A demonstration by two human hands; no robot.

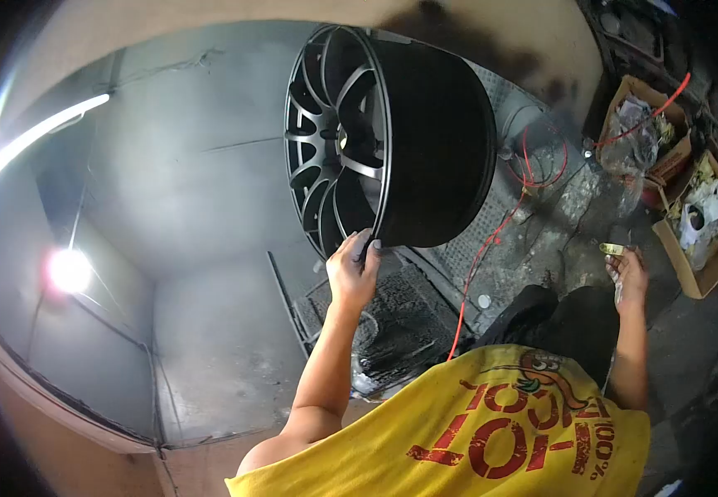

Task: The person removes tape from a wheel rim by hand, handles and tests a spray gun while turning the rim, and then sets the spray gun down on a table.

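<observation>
A car wheel rim [437, 141] with dark grey spokes and a black barrel stands in the upper middle, its spoked face turned left. My left hand [354, 272] is closed on the rim's lower front lip, thumb and fingers on either side of it. Off to the right, well apart from the rim, my right hand [629, 280] pinches a small flat yellowish piece [612, 248] with dark print. What that piece is, I cannot make out.
An orange-red hose [476, 269] runs across the stained floor. Cardboard boxes [694, 269] with plastic bags and scraps stand at the right. A dark, crusted grate-like surface [404, 323] lies below the rim. Grey walls, a glowing bulb [70, 271] and a tube light [40, 145] are at the left.
</observation>
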